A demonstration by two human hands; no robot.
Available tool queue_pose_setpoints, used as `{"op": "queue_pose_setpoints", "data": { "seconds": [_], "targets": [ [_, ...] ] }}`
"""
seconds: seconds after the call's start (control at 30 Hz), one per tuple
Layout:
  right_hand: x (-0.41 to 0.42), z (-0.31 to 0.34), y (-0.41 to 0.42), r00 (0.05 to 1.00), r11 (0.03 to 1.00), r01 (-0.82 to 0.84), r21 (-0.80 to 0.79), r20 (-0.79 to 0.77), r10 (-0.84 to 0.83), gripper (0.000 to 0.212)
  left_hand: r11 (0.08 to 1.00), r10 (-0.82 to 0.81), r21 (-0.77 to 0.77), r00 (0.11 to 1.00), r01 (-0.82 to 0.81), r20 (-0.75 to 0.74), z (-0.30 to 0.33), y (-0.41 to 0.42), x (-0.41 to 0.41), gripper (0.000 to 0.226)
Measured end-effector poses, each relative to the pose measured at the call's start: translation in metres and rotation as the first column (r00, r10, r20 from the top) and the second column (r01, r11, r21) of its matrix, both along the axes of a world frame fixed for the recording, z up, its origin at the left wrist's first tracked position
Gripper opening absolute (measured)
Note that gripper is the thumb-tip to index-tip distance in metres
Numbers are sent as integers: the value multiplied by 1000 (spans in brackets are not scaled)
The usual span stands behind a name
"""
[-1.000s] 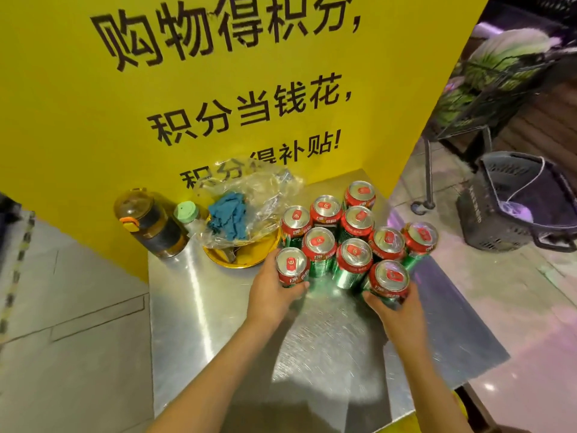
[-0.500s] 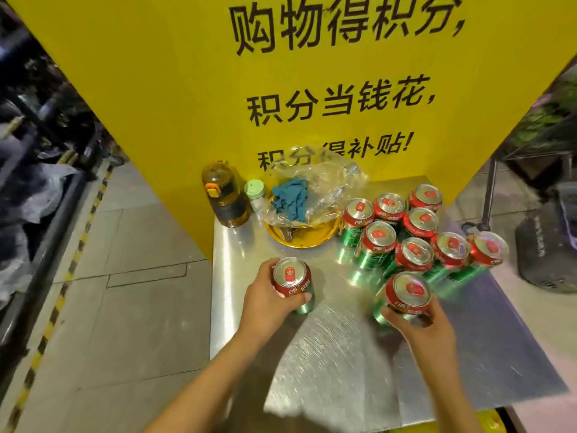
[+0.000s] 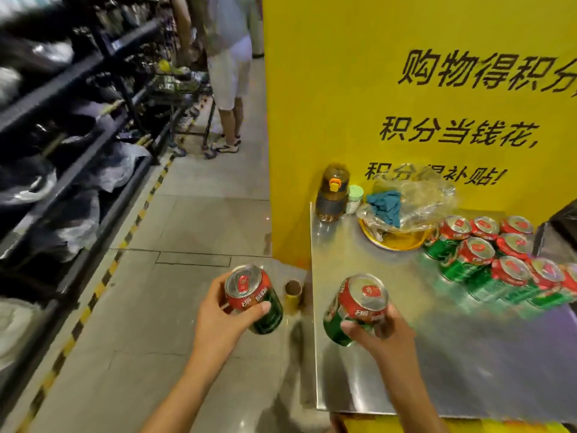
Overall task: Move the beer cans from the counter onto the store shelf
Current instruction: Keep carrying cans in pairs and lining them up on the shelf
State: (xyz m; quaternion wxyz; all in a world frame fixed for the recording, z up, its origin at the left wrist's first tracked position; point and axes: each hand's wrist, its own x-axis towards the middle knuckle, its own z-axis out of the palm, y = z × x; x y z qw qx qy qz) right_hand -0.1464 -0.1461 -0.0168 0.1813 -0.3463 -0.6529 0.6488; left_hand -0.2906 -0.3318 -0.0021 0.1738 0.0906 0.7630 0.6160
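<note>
Nearest the camera, the left hand (image 3: 218, 320) gripped one beer can (image 3: 253, 303) with fingers and thumb curled round its body, holding it out over the tiled floor (image 3: 175, 307), clear of the surface's left edge. The right hand (image 3: 379, 334) gripped a second can (image 3: 354, 309), tilted, just above the near-left corner of the steel surface (image 3: 468, 354) (a wide bare stretch of metal lay to its right). A small yellow tube (image 3: 293, 295) stood on the floor close beside that left edge. Farther back, the remaining cans (image 3: 487, 260) stood clustered together toward the surface's right side. Behind them sat a yellow dish (image 3: 402, 240) holding a blue cloth (image 3: 385, 207) and a crumpled plastic bag (image 3: 421, 198), with a brown bottle (image 3: 332, 192) at the back-left corner against the yellow sign (image 3: 374, 89). Left across the open aisle ran the dark store shelf (image 3: 78, 135), its floor edge marked by striped tape (image 3: 103, 276). Far down the aisle a person (image 3: 229, 73) stood.
</note>
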Motion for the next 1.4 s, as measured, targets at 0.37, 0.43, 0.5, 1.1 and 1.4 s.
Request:
{"op": "queue_pose_setpoints", "data": {
  "seconds": [0.37, 0.43, 0.5, 1.1, 1.4],
  "targets": [
    [-147, 21, -254, 842, 844, -536, -36, -96, 531, 67, 889, 457, 9, 888, -458, -54, 35, -281, -28, 61],
    [-164, 24, -297, 778, 781, -624, -26, -109, 618, 64, 840, 542, 15, 837, -543, -76, 41, -329, -25, 51],
    [-182, 29, -336, 713, 716, -698, -16, -98, 694, 67, 776, 630, 15, 773, -631, -75, 46, -370, -22, 46],
    [-424, 50, -595, 225, 233, -972, 39, -146, 963, 66, 340, 939, 48, 336, -939, -78, 47, -589, -150, 58],
    [-533, 50, -707, 87, 92, -995, 42, -99, 991, 61, 217, 973, 33, 214, -976, -81, 45, -683, -226, 53]
  ]
}}
